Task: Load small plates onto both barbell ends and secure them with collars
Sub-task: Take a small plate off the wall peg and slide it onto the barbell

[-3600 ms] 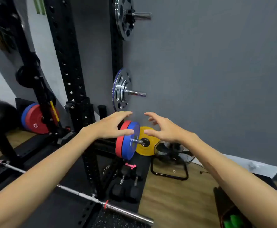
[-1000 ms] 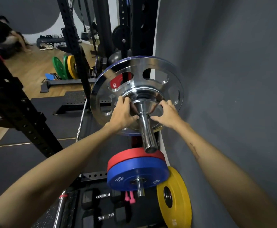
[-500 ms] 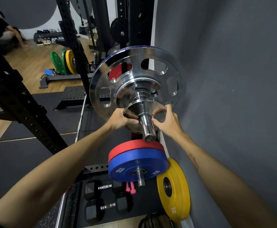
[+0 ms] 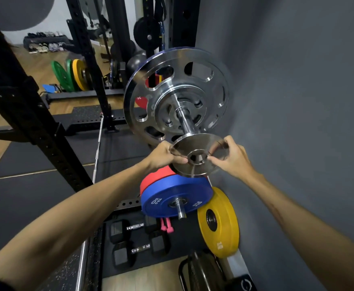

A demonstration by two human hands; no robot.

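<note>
- Red rubber plate (image 4: 150, 181): mostly hidden behind blue rubber plate (image 4: 171, 194).
- Black fan cage (image 4: 201, 274): cut off by bottom edge.
- Lettering on small chrome plate (image 4: 199, 156): blurred, unreadable.

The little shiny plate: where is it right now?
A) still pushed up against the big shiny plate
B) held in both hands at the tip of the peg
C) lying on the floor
B: the little shiny plate sits between the left hand and right hand, out at the peg tip, apart from the big shiny plate.

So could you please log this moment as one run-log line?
stage: plate pickup | left hand: grip on small steel plate | right hand: same plate | plate: at storage peg tip
</note>
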